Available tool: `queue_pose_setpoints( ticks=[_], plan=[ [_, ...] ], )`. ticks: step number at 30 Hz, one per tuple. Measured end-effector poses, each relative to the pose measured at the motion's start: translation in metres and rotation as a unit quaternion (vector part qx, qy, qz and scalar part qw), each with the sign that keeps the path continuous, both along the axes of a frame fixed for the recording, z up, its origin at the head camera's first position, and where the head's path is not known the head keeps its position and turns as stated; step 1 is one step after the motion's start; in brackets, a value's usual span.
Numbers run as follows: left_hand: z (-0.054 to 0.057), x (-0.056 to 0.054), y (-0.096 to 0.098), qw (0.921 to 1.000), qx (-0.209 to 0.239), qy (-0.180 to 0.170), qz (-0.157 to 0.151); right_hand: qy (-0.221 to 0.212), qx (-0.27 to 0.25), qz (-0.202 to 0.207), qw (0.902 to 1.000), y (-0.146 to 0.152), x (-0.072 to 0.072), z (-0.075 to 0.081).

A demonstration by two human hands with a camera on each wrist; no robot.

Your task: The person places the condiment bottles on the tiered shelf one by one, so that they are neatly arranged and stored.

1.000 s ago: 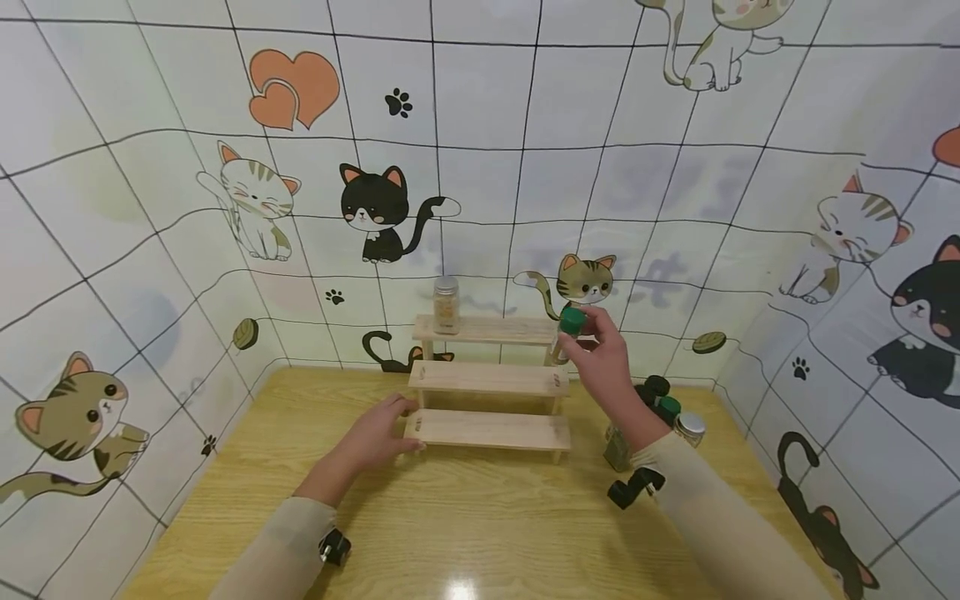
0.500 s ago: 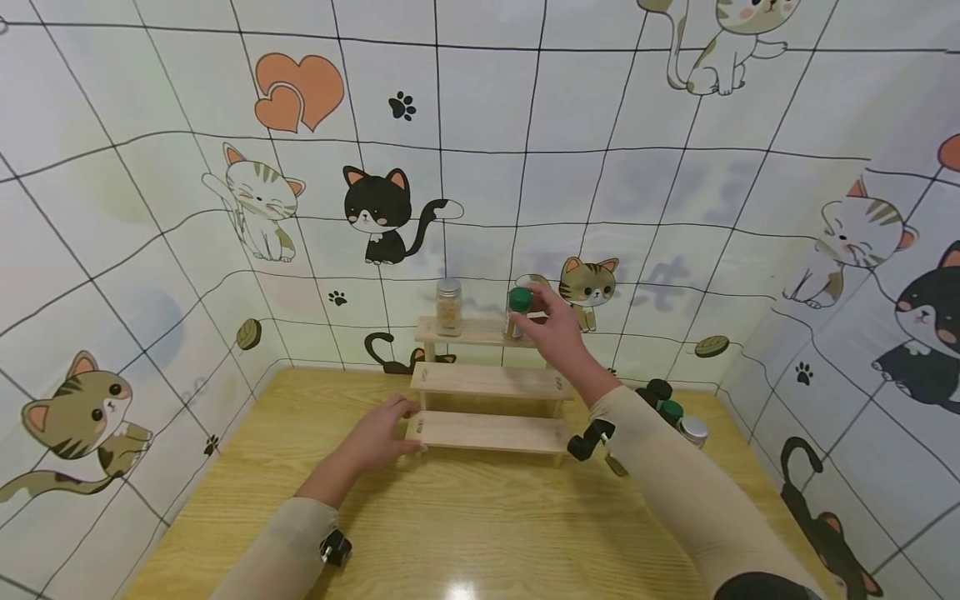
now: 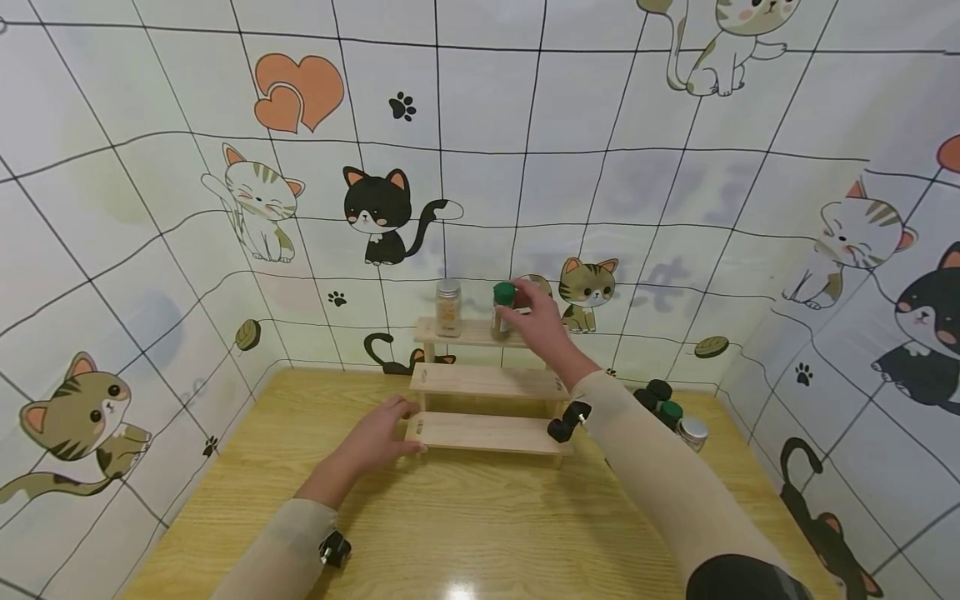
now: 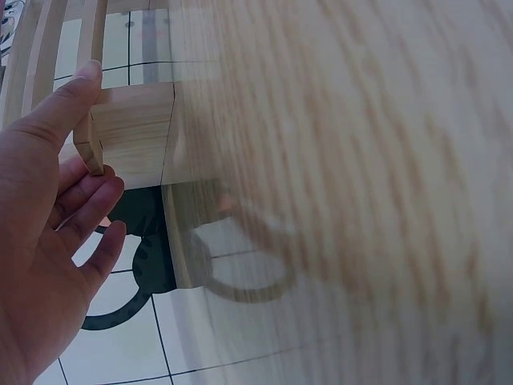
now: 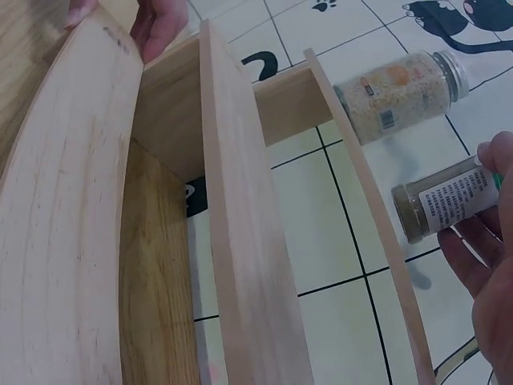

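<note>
A three-tier wooden shelf rack (image 3: 491,380) stands on the table. My left hand (image 3: 378,435) grips the left end of its lowest shelf; in the left wrist view the thumb lies on one face of the board (image 4: 94,144), with fingertips at the other. My right hand (image 3: 542,327) holds a green-capped spice jar (image 3: 500,327) upright by its upper part, over the top shelf. The right wrist view shows the jar's printed white label (image 5: 458,199) and its base close over the shelf. Left of it, a silver-lidded jar (image 3: 448,310) with pale grainy contents stands on the same shelf.
On the table at the right, partly behind my right forearm, stand several jars: one with a silver lid (image 3: 692,431), one with a green cap (image 3: 670,412), others with black caps (image 3: 659,389). A cat-printed wall covering (image 3: 480,192) rises behind the rack.
My right hand has carried the green-capped jar leftward from the rack's right end to over the top shelf, nearer the silver-lidded jar. My left hand has stayed on the lowest shelf.
</note>
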State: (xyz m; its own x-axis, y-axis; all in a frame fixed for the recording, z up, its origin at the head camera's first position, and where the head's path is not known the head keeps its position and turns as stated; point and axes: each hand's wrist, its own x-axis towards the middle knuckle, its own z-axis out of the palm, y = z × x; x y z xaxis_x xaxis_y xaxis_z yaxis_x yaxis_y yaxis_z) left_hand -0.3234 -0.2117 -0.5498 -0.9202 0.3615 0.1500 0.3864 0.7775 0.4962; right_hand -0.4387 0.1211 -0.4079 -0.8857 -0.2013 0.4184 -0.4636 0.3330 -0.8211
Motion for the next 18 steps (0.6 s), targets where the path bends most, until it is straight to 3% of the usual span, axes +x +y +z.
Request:
queue_pose_setpoints(
  ticks=[7,18],
  plan=[
    [-0.001,0.0,0.0,1.0,0.002,-0.003,0.002,0.004,0.009,-0.001,1.0,-0.002,-0.006,-0.009],
    [-0.002,0.0,0.0,1.0,0.005,-0.002,0.004,0.008,0.012,-0.001,0.9999,-0.003,-0.005,-0.013]
  ],
)
